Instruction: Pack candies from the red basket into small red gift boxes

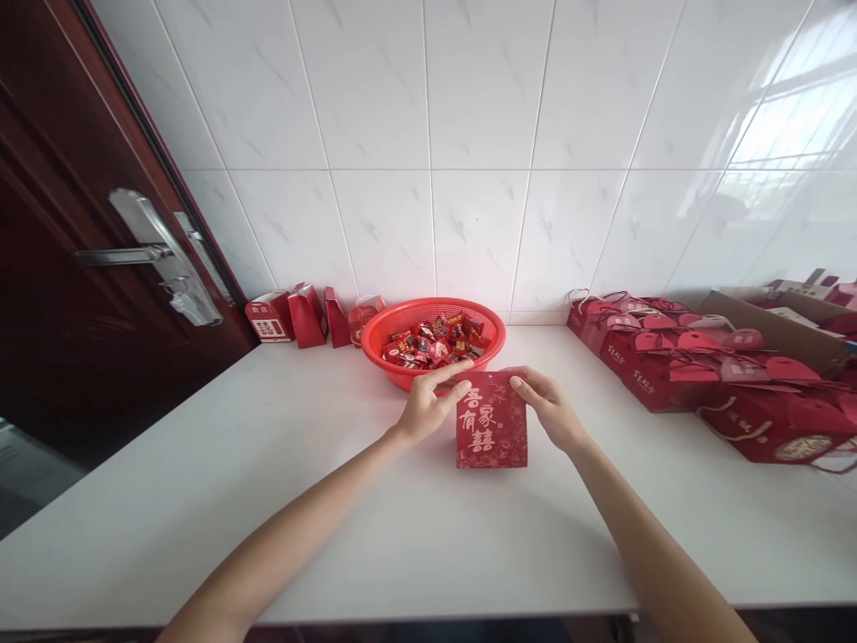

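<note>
A white tabletop (428, 545) stretches from the near edge of the scene to a tiled wall, two bare forearms reaching across it. At its middle, a red paper bag (492, 421) with pale lettering is pinched at the top between the left hand (428, 402) and the right hand (550, 406). Each grip is closed on an upper corner, thumbs on the printed front; the bag's body hangs below both, and whether its base touches the tabletop cannot be told. Just behind stands a red plastic basket (405, 379) with wrapped sweets (435, 344) heaped inside. To the right, red gift boxes (649, 366) with cord handles stand packed together, a cardboard carton (796, 335) beyond them. Along the back to the left, a round-topped box (270, 319) and two slim red bags (308, 317) line up near the basket. White marbled tiles (475, 232) rise behind, a window's glare on their right side; at far left is a dark red door (60, 161) with a metal lever handle (124, 256) and hanging keys (191, 302).
</note>
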Tool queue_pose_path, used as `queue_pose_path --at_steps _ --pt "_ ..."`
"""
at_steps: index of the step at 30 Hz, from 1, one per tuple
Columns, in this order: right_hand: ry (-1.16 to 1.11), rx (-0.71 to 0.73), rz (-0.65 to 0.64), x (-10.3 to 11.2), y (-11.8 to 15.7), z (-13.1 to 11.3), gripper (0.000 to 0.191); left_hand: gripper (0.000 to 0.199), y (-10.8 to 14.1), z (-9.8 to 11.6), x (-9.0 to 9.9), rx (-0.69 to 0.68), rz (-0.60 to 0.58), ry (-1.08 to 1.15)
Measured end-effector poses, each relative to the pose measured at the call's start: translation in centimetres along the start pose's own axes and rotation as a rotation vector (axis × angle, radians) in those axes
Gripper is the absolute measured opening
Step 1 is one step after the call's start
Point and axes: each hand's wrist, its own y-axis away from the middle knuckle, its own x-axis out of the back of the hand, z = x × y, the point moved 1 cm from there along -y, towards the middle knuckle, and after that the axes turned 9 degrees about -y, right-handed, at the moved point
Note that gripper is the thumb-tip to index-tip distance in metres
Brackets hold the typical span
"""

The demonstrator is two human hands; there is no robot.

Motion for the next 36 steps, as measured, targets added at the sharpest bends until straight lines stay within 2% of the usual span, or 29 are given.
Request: queue_pose_path --at_steps 4,6,11,13,15,17,19,22,23,24,27,30,34,36 --pt "-0.03 0.009 -0.013 0.1 0.1 -0.4 0.043 0.055 0.1 -0.6 -0.8 0.165 0.006 0.243" --pt "-0.032 0.004 -0.021 0.1 0.2 -0.5 0.042 0.055 0.1 -0.7 -0.9 0.204 -0.005 0.302" --pt "0.001 0.031 -0.045 -0.1 0.6 -1.0 0.042 0.058 1.0 -0.7 -0.9 0.182 0.008 0.272" --pt "0.046 0.071 -0.017 0.5 1.1 -1.7 0.041 0.059 1.9 -1.2 -1.2 0.172 0.025 0.258" --pt "0.116 0.153 0.1 2.0 2.1 -2.7 0.038 0.056 2.8 -1.9 -1.8 0.196 0.02 0.238" --pt "0.199 0.264 0.308 4.5 3.5 -4.1 0.035 0.048 3.6 -2.6 -2.4 0.263 -0.007 0.198" --pt "0.293 0.375 0.584 7.9 5.4 -5.3 0.034 0.041 4.1 -3.1 -2.9 0.313 -0.031 0.154" --pt "0.442 0.544 1.061 13.1 8.3 -6.6 0.034 0.035 4.2 -3.3 -3.3 0.31 -0.056 0.121" --pt "0.513 0.58 1.225 14.5 9.1 -6.7 0.033 0.032 4.1 -3.3 -3.4 0.303 -0.069 0.111" --pt "0.597 0.564 1.322 15.7 9.8 -6.6 0.031 0.03 4.1 -3.2 -3.4 0.296 -0.081 0.101" --pt "0.69 0.479 1.399 17.8 10.8 -5.6 0.02 0.027 4.0 -3.0 -3.4 0.273 -0.109 0.071" --pt "0.754 0.351 1.409 18.3 11.0 -4.4 0.012 0.025 4.1 -2.9 -3.4 0.253 -0.126 0.044" --pt "0.841 0.204 1.417 19.0 10.5 -4.0 0.022 0.022 4.3 -2.9 -3.6 0.205 -0.15 0.011" --pt "0.872 0.15 1.41 19.5 10.0 -4.3 0.021 0.021 4.4 -3.0 -3.8 0.172 -0.167 -0.003"
